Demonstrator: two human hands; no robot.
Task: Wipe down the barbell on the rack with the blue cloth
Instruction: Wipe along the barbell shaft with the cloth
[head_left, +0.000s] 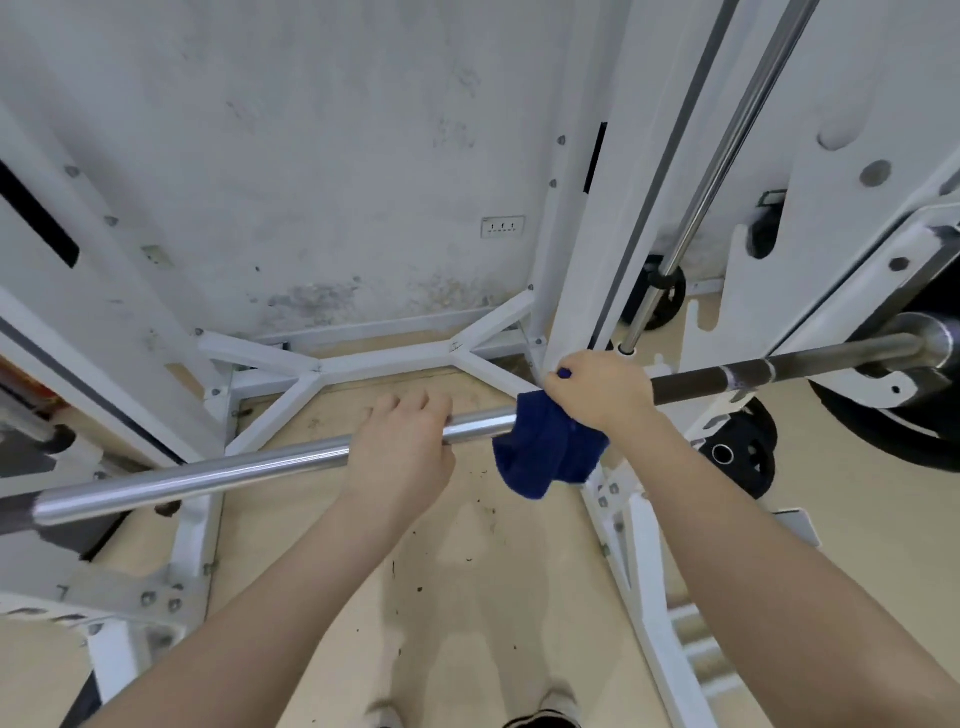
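Observation:
A long steel barbell (208, 473) runs across the view from lower left to upper right, resting on the white rack (582, 291). My left hand (402, 449) grips the shiny middle of the bar, fingers curled over its top. Just to its right, my right hand (597, 392) holds the dark blue cloth (545, 452) wrapped around the bar. Most of the cloth hangs below the bar. Beyond my right hand the bar turns dark and knurled.
White rack uprights stand left and right, with a white floor brace (363, 364) behind the bar. A chrome guide rod (727, 171) slants down at the right. Black weight plates (743, 447) lean low on the right. My shoes (540, 719) show at the bottom edge.

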